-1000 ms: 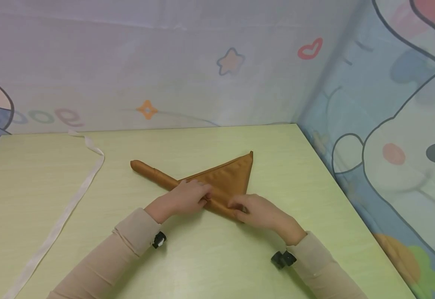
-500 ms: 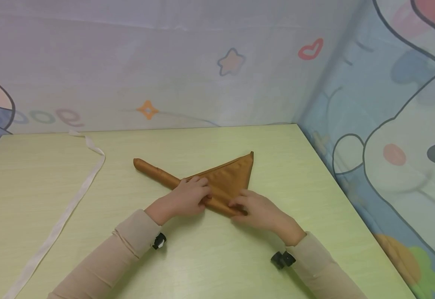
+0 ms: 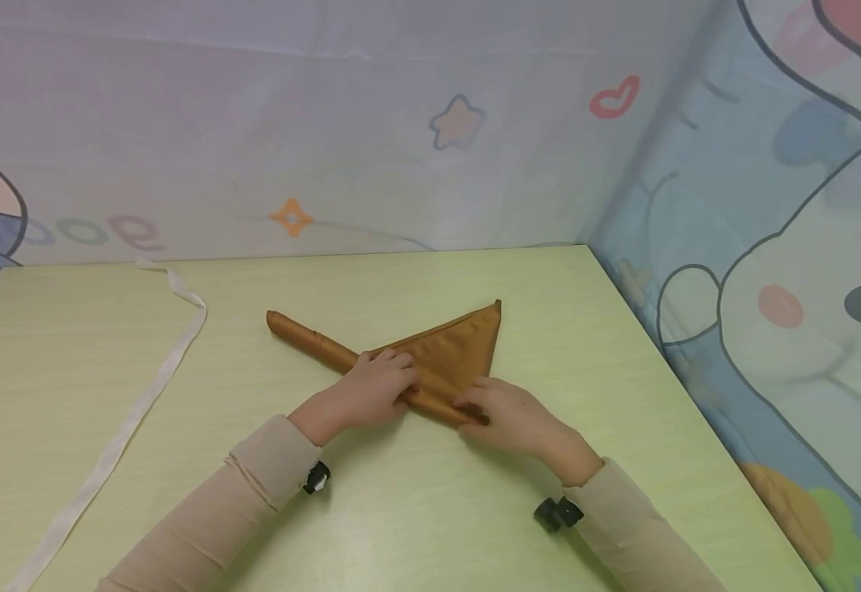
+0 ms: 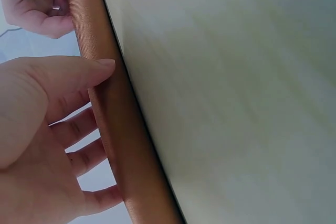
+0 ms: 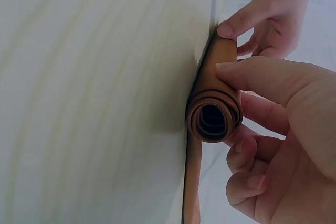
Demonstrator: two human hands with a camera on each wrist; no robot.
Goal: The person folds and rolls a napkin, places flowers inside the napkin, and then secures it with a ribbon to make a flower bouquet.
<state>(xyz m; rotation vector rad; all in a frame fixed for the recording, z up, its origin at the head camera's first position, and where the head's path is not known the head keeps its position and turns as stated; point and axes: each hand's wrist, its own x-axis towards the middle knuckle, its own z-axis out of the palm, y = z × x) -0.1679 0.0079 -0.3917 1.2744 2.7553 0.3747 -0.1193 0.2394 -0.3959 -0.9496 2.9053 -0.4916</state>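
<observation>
A brown cloth (image 3: 448, 358) lies at mid-table, its near edge wound into a slim roll (image 3: 313, 344) and the rest a flat triangle pointing back right. My left hand (image 3: 377, 390) holds the roll around its middle; in the left wrist view, its thumb (image 4: 97, 72) lies on the near side and the fingers are beyond it. Close to the roll's right end, my right hand (image 3: 515, 418) pinches it between thumb and fingers. The right wrist view looks into that end, where the layers (image 5: 233, 106) form a hollow spiral.
A white ribbon (image 3: 145, 395) runs along the left part of the pale yellow table (image 3: 400, 526). Behind and to the right hang printed cloth backdrops (image 3: 356, 123). Both wrists wear small black devices (image 3: 559, 515).
The roll has turned slightly away from me, taking up a little more cloth; its left tip has shifted right and its right end is farther back. Both hands stay on it, with small finger shifts.
</observation>
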